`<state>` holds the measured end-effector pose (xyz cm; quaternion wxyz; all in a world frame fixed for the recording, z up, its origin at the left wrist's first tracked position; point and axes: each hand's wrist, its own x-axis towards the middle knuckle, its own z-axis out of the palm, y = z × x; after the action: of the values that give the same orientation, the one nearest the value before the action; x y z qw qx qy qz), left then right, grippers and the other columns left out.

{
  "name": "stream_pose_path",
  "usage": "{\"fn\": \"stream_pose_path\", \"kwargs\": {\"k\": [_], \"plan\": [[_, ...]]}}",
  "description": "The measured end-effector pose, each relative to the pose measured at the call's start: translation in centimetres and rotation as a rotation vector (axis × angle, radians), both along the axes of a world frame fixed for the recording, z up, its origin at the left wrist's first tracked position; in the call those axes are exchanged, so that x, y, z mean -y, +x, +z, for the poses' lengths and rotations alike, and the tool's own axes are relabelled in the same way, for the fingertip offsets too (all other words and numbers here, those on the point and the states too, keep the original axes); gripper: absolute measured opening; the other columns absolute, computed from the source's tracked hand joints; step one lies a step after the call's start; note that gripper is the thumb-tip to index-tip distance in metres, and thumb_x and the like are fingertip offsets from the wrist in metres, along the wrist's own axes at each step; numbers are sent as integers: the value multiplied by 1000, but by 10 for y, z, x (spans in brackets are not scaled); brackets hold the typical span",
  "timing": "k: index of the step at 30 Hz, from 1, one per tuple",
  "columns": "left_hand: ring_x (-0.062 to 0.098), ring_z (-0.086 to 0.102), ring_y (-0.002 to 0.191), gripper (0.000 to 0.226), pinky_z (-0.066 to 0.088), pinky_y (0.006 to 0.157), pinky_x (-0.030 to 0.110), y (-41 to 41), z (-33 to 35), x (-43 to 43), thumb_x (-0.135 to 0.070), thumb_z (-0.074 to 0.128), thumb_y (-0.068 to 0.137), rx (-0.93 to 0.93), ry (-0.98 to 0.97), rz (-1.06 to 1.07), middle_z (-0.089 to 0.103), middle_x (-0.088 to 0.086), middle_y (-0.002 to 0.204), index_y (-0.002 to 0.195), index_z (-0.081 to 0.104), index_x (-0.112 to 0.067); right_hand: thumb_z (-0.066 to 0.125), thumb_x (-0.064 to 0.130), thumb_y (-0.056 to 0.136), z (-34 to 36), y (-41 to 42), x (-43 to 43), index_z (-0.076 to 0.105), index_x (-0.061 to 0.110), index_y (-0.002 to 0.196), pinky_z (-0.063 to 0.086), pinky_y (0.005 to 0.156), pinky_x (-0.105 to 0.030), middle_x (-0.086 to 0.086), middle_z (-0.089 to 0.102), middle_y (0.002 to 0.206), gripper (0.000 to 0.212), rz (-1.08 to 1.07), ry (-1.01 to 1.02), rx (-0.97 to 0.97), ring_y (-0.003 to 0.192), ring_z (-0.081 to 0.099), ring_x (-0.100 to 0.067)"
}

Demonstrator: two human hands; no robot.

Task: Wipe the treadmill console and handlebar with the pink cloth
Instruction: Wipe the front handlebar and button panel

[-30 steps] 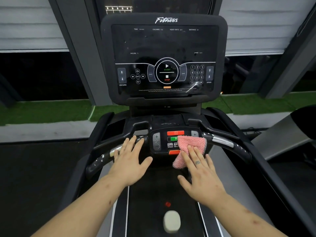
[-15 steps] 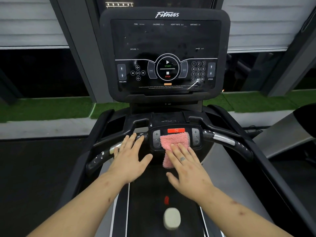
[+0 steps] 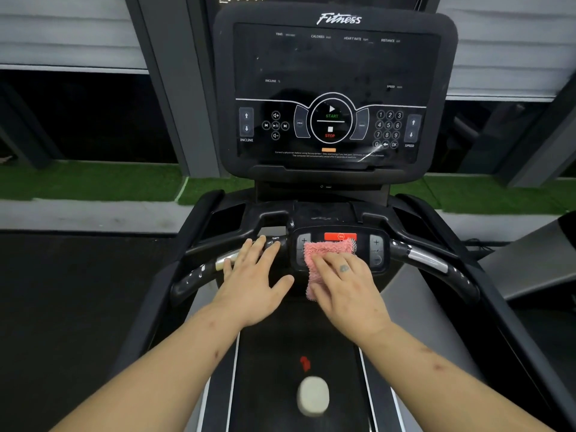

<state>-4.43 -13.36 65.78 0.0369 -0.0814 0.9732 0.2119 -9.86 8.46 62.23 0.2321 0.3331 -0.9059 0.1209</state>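
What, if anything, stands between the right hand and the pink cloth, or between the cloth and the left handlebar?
Nothing visible between them: the right hand presses flat on the pink cloth. Toward the left handlebar, the left hand rests on the bar, in the cloth's way.

Bare forearms (image 3: 162, 366) carry small reddish marks; the right hand (image 3: 349, 288) bears a dark finger tattoo (image 3: 343, 269).

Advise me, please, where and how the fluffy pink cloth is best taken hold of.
Probably pinch the fluffy pink cloth at its lower left edge, coming from below on the near side: that part hangs free under the black control panel, while the right hand presses the rest flat with straight fingers.
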Motion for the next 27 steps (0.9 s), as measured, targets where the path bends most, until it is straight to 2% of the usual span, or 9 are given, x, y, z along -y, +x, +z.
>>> {"fn": "stream_pose_path", "kwargs": {"k": [3,5,7,10,16,21,27], "plan": [[13,-18,157,76,1,128,56,1,-1,0,-64,41,101,-7,7,1,-9,-10,173,164,7,-38,70,37,94,-3,1,0,64,13,136,46,107,-54,-9,61,134,49,11,-9,4,126,52,-33],[14,-18,157,77,0,128,56,1,-1,0,-64,41,101,-7,12,2,-9,-10,173,164,7,-38,78,26,90,-8,0,-5,68,14,131,49,101,-54,-9,63,129,44,35,-6,-50,121,53,-32],[14,-19,157,77,-1,128,56,1,-1,0,-64,41,101,-4,8,5,-10,-10,173,164,7,-38,87,14,79,-11,-4,-10,72,15,127,52,96,-53,-8,65,123,50,44,-7,-82,115,55,-32],[14,-19,157,77,-1,128,56,1,-1,-1,-65,41,100,-4,8,10,-10,-10,173,164,8,-39,87,6,76,-12,-9,-13,72,18,126,51,94,-52,-6,66,117,53,54,-18,-79,109,57,-32],[13,-20,157,77,-3,128,56,1,-2,-1,-66,41,100,-7,16,14,-10,-11,173,164,9,-39,82,9,83,-8,-14,-8,70,25,129,45,92,-49,-1,62,115,50,123,-11,-55,104,53,-29],[13,-20,157,77,-3,128,55,0,-4,0,-66,41,100,-6,23,15,-11,-11,173,164,8,-39,82,11,81,-6,-16,-10,68,30,131,46,94,-49,0,60,118,55,167,39,-27,107,53,-28],[13,-20,157,77,-3,128,55,0,-3,1,-65,41,101,3,27,13,-11,-12,173,164,7,-39,84,14,83,-6,-24,-31,69,32,128,46,92,-49,1,60,117,51,161,28,-14,107,55,-29]]}}
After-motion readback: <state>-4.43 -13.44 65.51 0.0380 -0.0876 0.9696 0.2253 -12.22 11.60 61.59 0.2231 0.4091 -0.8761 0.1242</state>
